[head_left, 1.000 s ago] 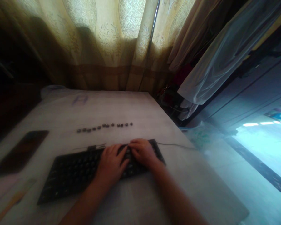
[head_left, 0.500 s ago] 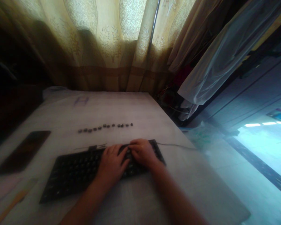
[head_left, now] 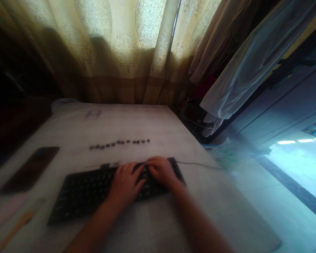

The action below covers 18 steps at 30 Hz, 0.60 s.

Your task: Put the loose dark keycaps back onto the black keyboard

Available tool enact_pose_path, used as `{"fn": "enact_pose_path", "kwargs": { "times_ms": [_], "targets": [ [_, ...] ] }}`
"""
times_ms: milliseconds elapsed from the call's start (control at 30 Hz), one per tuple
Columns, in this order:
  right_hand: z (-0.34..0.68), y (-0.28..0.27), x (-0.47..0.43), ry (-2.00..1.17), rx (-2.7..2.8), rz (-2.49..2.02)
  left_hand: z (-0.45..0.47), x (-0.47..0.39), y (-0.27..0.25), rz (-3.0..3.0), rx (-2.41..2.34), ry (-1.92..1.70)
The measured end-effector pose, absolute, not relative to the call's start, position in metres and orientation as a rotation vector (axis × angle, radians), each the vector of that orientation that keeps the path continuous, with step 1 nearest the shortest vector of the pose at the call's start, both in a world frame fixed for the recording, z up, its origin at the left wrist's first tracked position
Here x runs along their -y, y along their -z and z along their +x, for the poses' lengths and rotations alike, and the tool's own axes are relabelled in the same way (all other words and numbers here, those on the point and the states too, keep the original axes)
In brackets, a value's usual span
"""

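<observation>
Slim orange-handled tool [head_left: 18, 226]. Flat dark slab [head_left: 30, 170]. Black keyboard [head_left: 68, 203] on the pale tabletop [head_left: 152, 123], many keys [head_left: 91, 186] apparently still seated. Beyond it, small blocky pieces [head_left: 118, 142], probably keycaps, already set in a row. Left hand [head_left: 125, 182]: grip open, spread on the keyboard. Right hand [head_left: 160, 171]: bent over it, grip untellable. Thin cable [head_left: 197, 163].

The person's left hand [head_left: 125, 184] lies spread over a black keyboard [head_left: 77, 195], the right hand [head_left: 161, 172] curled beside it, fingertips close together at the far edge. Beyond them, I see small dark pieces [head_left: 118, 142] strung out in an uneven row on the pale table [head_left: 216, 207]. A dark flat slab [head_left: 30, 170] lies left, curtains [head_left: 126, 49] behind.
</observation>
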State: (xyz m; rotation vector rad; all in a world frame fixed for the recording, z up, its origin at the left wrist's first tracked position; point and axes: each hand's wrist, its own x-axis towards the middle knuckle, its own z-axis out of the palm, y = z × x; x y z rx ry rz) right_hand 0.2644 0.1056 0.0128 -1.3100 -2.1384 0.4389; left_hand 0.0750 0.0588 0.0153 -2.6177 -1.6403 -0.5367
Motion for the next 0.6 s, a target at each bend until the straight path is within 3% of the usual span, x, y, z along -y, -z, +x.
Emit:
{"fn": "enact_pose_path", "kwargs": {
  "times_ms": [600],
  "targets": [
    [0.274,-0.016,-0.109,-0.698,1.827,-1.309,-0.022,-0.029,-0.006,-2.436,1.592,0.511]
  ]
}}
